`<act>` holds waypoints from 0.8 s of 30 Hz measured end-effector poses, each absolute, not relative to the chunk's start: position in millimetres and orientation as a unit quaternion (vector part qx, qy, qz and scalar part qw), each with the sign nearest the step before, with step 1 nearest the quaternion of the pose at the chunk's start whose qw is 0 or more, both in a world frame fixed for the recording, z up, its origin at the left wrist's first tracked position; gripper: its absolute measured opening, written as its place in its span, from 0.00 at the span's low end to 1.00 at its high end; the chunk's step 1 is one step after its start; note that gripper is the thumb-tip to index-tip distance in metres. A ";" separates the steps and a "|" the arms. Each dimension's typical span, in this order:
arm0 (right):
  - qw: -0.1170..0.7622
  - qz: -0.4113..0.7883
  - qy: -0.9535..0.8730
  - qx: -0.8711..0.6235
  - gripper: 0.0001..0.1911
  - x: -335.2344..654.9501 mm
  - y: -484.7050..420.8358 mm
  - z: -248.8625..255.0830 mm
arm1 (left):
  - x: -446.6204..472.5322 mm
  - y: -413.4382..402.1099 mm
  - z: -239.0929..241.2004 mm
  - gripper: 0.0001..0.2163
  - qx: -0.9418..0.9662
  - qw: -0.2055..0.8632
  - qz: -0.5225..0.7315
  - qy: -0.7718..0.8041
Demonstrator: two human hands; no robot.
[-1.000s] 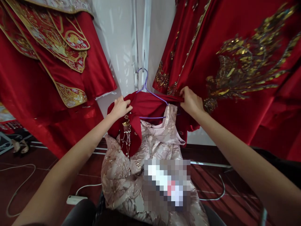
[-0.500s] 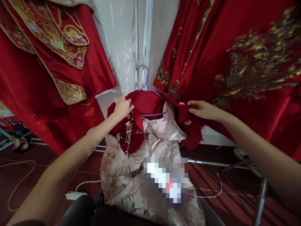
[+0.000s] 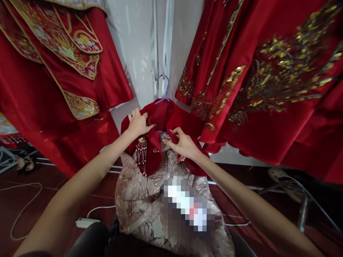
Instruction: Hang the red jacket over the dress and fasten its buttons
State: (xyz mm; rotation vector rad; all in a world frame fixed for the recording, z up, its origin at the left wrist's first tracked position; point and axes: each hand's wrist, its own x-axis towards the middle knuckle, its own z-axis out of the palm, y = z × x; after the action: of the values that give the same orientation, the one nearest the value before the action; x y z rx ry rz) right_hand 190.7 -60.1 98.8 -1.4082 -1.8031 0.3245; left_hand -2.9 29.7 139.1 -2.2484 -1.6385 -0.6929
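Observation:
A short red velvet jacket [image 3: 154, 157] with a gold tasselled ornament [image 3: 142, 144] hangs over a pale pink-gold brocade dress [image 3: 131, 200]. Both are on a purple hanger [image 3: 166, 87]. My left hand [image 3: 138, 124] rests on the jacket's left front, its fingers apart and the thumb stretched toward the collar. On the other side, my right hand [image 3: 184, 143] grips the jacket's front edge near the neckline, above a small beaded fastening [image 3: 181, 159]. Most of the hanger's lower part is hidden under the cloth. A blurred patch covers something over the dress.
Red gold-embroidered garments hang at left [image 3: 107, 78] and right [image 3: 254, 135]. Behind the hanger is a white panel [image 3: 134, 43]. A white plug block [image 3: 87, 222] with a cable lies on the floor. Shoes [image 3: 25, 162] are at far left, and a metal frame [image 3: 302, 210] stands at right.
My right hand has moved left, bringing the jacket's right front in toward the neckline. My left hand's fingers have loosened and spread. The red garment at right has shifted.

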 end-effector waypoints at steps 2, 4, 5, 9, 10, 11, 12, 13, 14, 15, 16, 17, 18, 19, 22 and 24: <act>0.414 0.036 -0.685 -0.598 0.23 203.4 -55.4 99.4 | 2.5 29.4 133.9 0.21 -0.773 0.135 -0.246 -0.569; 0.421 -0.026 -0.666 -0.616 0.24 214.7 -46.8 100.5 | 9.5 27.5 130.0 0.20 -0.772 0.130 -0.253 -0.569; 0.424 -0.043 -0.666 -0.612 0.22 219.0 -41.7 101.1 | 12.3 25.6 129.1 0.19 -0.772 0.130 -0.258 -0.567; 0.460 -0.024 -0.689 -0.559 0.11 225.9 -24.8 101.8 | 14.0 7.0 130.9 0.14 -0.763 0.154 -0.298 -0.553; 0.477 -0.005 -0.687 -0.548 0.09 225.3 -23.1 101.5 | 12.6 -0.1 130.8 0.13 -0.757 0.158 -0.312 -0.552; 0.493 0.016 -0.684 -0.538 0.08 223.8 -22.6 101.1 | 11.1 -7.5 129.9 0.13 -0.750 0.157 -0.326 -0.553; 0.505 0.038 -0.681 -0.529 0.08 221.5 -23.5 100.8 | 10.0 -14.7 127.9 0.12 -0.745 0.148 -0.339 -0.555; 0.510 0.063 -0.683 -0.520 0.08 218.5 -25.4 100.7 | 9.6 -21.2 124.9 0.12 -0.744 0.132 -0.350 -0.553; 0.509 0.089 -0.689 -0.509 0.08 214.9 -28.1 100.8 | 10.1 -26.6 121.2 0.12 -0.747 0.111 -0.359 -0.548; 0.506 0.114 -0.697 -0.495 0.08 210.7 -31.2 101.2 | 11.6 -30.6 117.0 0.11 -0.754 0.087 -0.367 -0.538; 0.504 0.140 -0.706 -0.478 0.07 206.0 -34.0 101.7 | 14.1 -33.2 112.8 0.10 -0.765 0.064 -0.372 -0.522; 0.505 0.163 -0.713 -0.458 0.06 201.1 -36.4 102.3 | 17.3 -34.3 108.8 0.10 -0.779 0.044 -0.376 -0.501; 0.510 0.182 -0.718 -0.437 0.06 196.3 -37.9 102.8 | 20.9 -34.2 105.3 0.09 -0.793 0.026 -0.379 -0.476; 0.517 0.195 -0.722 -0.417 0.05 191.9 -38.4 102.9 | 24.5 -33.0 102.4 0.08 -0.807 0.013 -0.383 -0.449; 0.528 0.233 -0.729 -0.369 0.07 184.3 -36.1 100.4 | 31.1 -25.0 95.5 0.09 -0.830 -0.035 -0.409 -0.379; 0.516 0.279 -0.734 -0.342 0.10 184.8 -34.7 96.2 | 30.7 -17.8 89.9 0.11 -0.814 -0.104 -0.450 -0.352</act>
State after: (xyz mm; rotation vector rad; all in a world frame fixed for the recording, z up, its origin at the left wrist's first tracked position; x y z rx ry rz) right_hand 184.8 -34.7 96.2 -0.8210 -1.7635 0.6689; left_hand 30.7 -17.8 89.9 -2.7428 -1.1875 -1.5146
